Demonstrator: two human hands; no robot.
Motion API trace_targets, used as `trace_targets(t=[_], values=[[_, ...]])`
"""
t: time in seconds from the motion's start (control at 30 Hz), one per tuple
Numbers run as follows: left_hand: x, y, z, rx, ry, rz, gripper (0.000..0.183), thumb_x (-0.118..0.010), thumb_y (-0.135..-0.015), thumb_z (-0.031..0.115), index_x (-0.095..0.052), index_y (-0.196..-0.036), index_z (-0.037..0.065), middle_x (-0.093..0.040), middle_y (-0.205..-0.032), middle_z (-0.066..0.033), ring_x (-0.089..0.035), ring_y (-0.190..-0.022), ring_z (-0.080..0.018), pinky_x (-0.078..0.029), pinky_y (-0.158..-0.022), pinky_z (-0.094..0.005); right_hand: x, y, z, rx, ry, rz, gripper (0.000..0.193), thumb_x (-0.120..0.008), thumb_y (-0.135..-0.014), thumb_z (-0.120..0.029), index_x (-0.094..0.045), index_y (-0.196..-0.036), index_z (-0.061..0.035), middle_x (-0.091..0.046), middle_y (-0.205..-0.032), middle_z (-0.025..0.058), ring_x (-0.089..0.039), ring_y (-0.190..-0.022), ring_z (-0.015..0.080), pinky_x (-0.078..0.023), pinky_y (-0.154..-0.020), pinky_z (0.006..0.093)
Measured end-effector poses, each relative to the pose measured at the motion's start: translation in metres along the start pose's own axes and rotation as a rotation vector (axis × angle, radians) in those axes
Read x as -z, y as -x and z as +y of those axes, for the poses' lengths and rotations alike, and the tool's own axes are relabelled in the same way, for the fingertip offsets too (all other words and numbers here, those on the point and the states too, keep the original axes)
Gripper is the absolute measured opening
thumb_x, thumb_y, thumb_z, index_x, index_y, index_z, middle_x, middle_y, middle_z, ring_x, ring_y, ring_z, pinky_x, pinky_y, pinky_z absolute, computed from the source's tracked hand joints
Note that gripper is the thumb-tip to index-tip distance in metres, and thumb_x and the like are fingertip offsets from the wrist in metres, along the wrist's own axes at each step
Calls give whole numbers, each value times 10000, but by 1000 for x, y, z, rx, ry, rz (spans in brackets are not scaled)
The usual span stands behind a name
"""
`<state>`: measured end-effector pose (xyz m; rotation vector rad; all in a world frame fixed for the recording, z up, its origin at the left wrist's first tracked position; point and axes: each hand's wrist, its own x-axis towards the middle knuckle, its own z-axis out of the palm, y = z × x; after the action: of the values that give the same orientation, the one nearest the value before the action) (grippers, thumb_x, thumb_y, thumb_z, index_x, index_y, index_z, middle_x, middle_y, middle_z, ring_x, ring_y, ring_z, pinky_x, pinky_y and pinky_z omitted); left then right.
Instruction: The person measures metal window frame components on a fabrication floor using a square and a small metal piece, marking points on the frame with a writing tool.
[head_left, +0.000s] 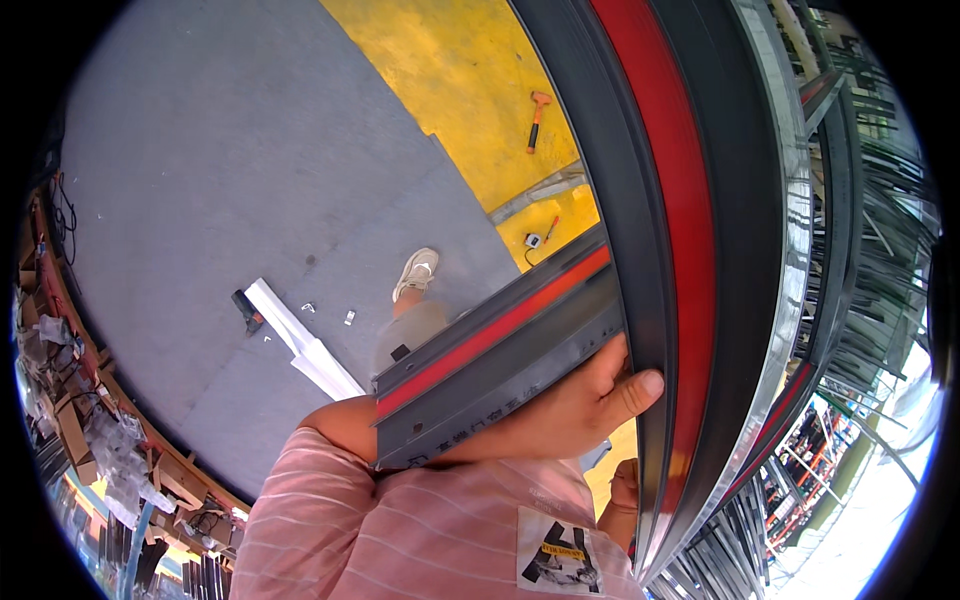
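A short dark-grey metal profile (500, 365) with a red stripe lies slantwise across my left forearm. My left hand (600, 395) is closed round its right end, thumb outstretched beside a long curved-looking black profile (735, 200). This long piece also carries a red stripe and runs from the top of the picture to the bottom, close in front of me. The short profile's right end meets or passes behind its edge; I cannot tell which. Low down, my right hand (625, 487) is closed beside the long profile's left edge, and what it grips is hidden.
An orange hammer (536, 122) and a small tape measure (532, 241) lie on the yellow floor. On the grey floor are a white folded strip (305, 340), a power tool (247, 311) and small pieces. Many dark profiles (885, 250) are stacked at right; cardboard boxes (75, 435) stand left.
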<state>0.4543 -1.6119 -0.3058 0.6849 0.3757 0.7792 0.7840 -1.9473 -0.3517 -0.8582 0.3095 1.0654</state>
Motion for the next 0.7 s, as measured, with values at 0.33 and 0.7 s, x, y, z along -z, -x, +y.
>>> trace_targets(t=[0.33,0.7], values=[[-6,7,-16,148,205,-9,396,-469,-1034,145,-359,-1380,-11,-507,-1300,-144,-506,-1252,-217,-378,-1086,-382,-12,11,12,38,112,22,154,-608,-884,-215,-600,-763,-121,-599,-675,-16,-509,-556,110,-399,-519,258],[-5,10,-17,175,151,0,359,-495,-1035,186,-402,-1330,5,-550,-1224,-137,-545,-1202,-216,-422,-1043,-371,-21,10,17,46,150,33,158,-601,-898,-233,-612,-801,-110,-612,-716,-3,-527,-591,127,-398,-543,269]])
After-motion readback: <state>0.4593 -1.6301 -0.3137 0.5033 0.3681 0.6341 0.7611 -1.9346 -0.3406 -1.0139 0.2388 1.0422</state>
